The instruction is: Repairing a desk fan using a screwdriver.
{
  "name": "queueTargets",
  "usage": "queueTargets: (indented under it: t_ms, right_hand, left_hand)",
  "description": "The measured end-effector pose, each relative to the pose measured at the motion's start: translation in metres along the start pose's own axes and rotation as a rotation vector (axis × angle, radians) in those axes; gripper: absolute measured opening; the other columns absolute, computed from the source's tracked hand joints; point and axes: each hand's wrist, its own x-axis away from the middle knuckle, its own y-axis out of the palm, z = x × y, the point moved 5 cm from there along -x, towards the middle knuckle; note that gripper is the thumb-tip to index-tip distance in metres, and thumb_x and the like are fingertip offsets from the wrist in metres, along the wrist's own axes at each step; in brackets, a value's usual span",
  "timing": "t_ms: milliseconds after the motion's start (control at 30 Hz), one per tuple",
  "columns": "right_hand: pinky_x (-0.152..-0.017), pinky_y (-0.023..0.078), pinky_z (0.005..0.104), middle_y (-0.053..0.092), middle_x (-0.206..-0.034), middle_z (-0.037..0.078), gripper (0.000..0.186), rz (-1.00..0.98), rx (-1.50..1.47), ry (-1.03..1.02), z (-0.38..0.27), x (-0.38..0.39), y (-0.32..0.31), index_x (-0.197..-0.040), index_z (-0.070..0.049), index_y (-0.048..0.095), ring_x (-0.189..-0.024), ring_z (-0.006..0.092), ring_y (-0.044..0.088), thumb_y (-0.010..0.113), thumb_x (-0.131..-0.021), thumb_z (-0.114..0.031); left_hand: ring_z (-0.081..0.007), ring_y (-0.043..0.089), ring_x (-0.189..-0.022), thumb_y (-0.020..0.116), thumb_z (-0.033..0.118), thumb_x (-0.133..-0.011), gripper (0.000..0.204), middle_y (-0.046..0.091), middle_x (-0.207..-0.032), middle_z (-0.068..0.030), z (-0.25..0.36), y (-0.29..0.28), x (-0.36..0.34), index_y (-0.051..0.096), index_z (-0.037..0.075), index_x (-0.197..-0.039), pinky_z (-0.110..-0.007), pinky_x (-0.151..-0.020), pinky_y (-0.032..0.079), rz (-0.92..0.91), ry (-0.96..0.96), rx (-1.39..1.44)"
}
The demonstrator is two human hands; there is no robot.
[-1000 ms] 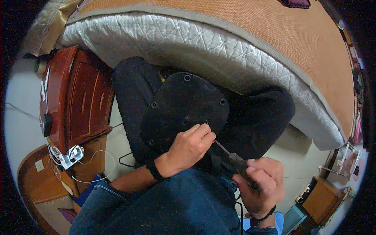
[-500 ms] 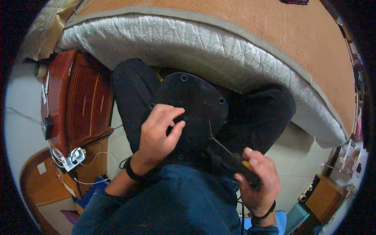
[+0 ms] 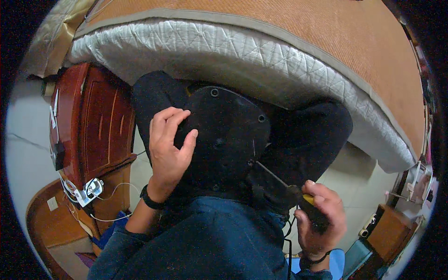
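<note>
A black rounded panel (image 3: pixel 228 121) with ringed screw holes lies across my lap, its outline hard to tell from my dark trousers. My left hand (image 3: pixel 169 144) rests at its left edge, fingers bent and thumb apart, with nothing visible between them. On the right, my right hand (image 3: pixel 322 219) is wrapped round the black and yellow handle of a screwdriver (image 3: pixel 274 174). Its thin metal shaft slants up and left, and the tip reaches a hole near the panel's lower right edge. Whether a screw sits there is too dark to tell.
Beyond my knees runs a bed (image 3: pixel 196 35) with a pale quilted side and a woven orange mat. A dark red wooden cabinet (image 3: pixel 105 119) stands close on the left, with a white power strip (image 3: pixel 88 192) and cables below it. A small brown box (image 3: pixel 394 228) is at the right.
My left hand has moved left from the panel's middle to its edge, and its fingers have spread. My right hand has shifted slightly right with the screwdriver, whose tip stays near the same hole.
</note>
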Motion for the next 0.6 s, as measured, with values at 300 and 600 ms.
queueTargets:
  t_ms: [300, 600]
  right_hand:
    - [-0.071, 0.057, 0.0358, 0.06, -0.093, 0.013, 0.033, 0.521, -0.068, 0.285, 0.05, 0.015, -0.075, -0.125, -0.005, 0.05, -0.078, 0.0214, 0.06, 0.062, -0.094, -0.004]
    - [-0.088, 0.055, 0.0394, 0.074, -0.109, 0.022, 0.028, -0.204, 0.046, 0.726, 0.268, 0.162, 0.047, -0.12, 0.001, 0.064, -0.098, 0.0322, 0.072, 0.067, -0.094, -0.008]
  left_hand:
    - [-0.0276, 0.062, -0.121, 0.071, 0.026, -0.096, 0.057, 0.065, -0.131, -0.0197, -0.048, 0.02, 0.004, 0.053, -0.003, -0.142, -0.036, -0.106, 0.046, -0.311, -0.405, 0.451]
    - [-0.016, 0.063, -0.113, 0.058, 0.036, -0.108, 0.047, 0.068, -0.126, -0.0077, -0.07, 0.036, 0.006, 0.06, -0.003, -0.132, -0.031, -0.1, 0.048, -0.586, -0.78, 0.948]
